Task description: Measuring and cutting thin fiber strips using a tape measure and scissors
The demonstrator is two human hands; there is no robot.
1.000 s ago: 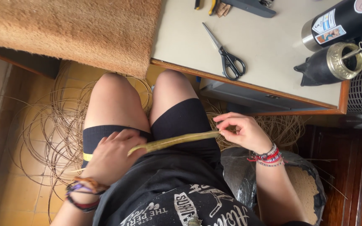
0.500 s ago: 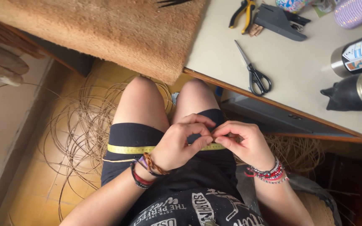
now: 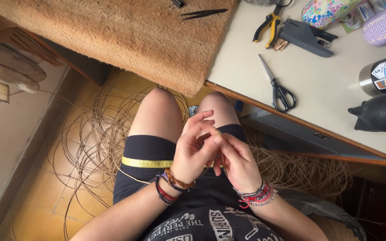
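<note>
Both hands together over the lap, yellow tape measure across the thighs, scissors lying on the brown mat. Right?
Not quite. In the head view the scissors lie on the bare white tabletop, not the brown mat. The rest holds: left hand and right hand together, yellow tape measure across the thighs.

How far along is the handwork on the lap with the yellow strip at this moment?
Done: nothing finished shows. In hand: the left hand and right hand meet over the lap, fingers working at one end of the yellow strip lying across the thigh. Left: coils of thin cane lie loose on the floor; scissors and pliers sit untouched.
</note>
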